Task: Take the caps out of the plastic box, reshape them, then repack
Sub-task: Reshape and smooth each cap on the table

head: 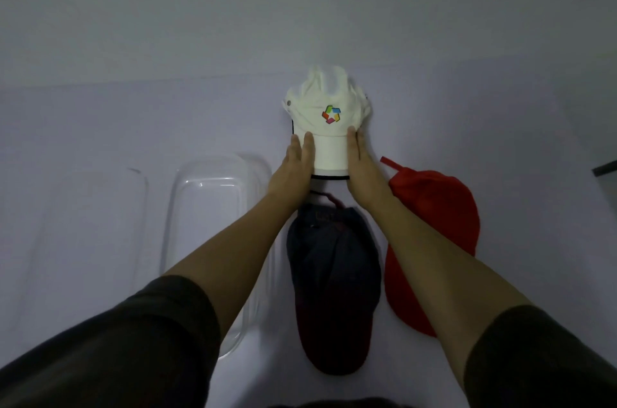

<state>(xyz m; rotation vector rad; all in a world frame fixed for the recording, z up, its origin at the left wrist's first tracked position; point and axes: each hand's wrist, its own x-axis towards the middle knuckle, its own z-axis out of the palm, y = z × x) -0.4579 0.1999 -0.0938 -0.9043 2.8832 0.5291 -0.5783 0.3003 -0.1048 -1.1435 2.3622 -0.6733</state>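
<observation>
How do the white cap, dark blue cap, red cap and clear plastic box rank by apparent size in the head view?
1. Clear plastic box
2. Dark blue cap and red cap: alike, partly hidden by arms
3. White cap, though farthest from the camera

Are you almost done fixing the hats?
About halfway. Done: the clear box looks empty, with all three caps out on the table. In hand: the left hand and right hand press the sides of the white cap's brim, shaping it. Left: the navy cap and red cap lie flat, and nothing is repacked yet.
</observation>
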